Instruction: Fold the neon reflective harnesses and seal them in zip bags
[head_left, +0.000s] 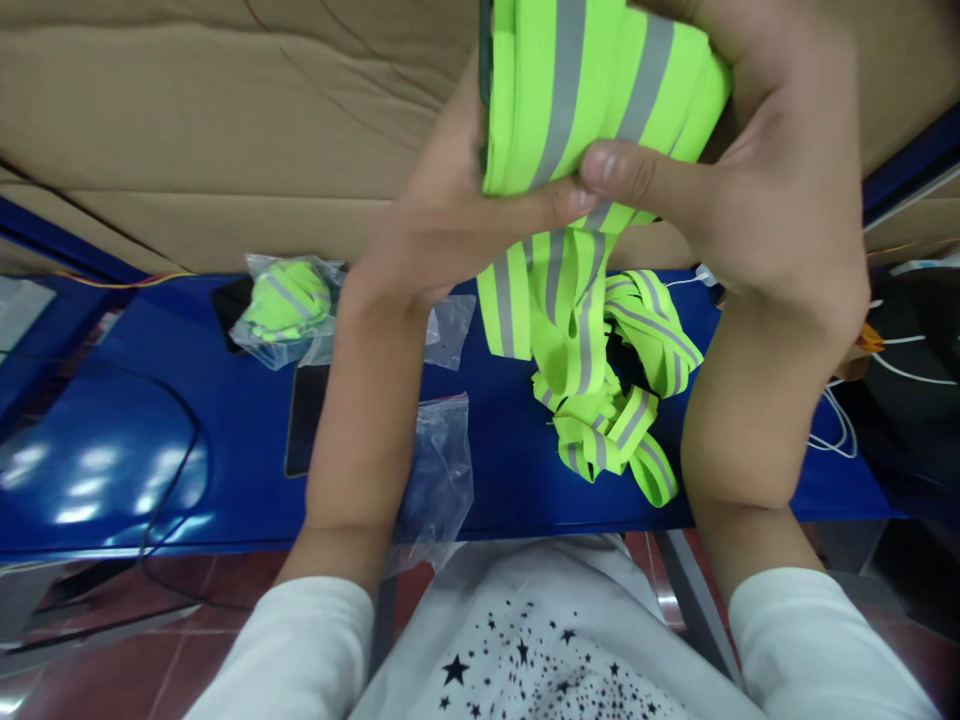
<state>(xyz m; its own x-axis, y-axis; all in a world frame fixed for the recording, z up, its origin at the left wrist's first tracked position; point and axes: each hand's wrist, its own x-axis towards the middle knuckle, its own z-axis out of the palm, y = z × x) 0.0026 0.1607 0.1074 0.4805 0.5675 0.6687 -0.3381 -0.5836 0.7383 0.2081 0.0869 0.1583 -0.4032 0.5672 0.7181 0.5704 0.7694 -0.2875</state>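
A neon yellow-green strap with a grey reflective stripe (592,90) is bunched into folds and held up close to the camera. My left hand (450,215) grips the folds from the left, thumb pressed against them. My right hand (757,160) is wrapped round the same bundle from the right, thumb across its lower edge. Loose lengths of the strap hang down and pile in a tangle (611,410) on the blue table (150,450).
A clear plastic bag holding another folded neon strap (289,305) lies at the table's back left. Empty clear bags (439,480) sit near the front edge beside a dark phone (304,415). Cardboard (225,130) stands behind; white cables (836,425) lie at the right.
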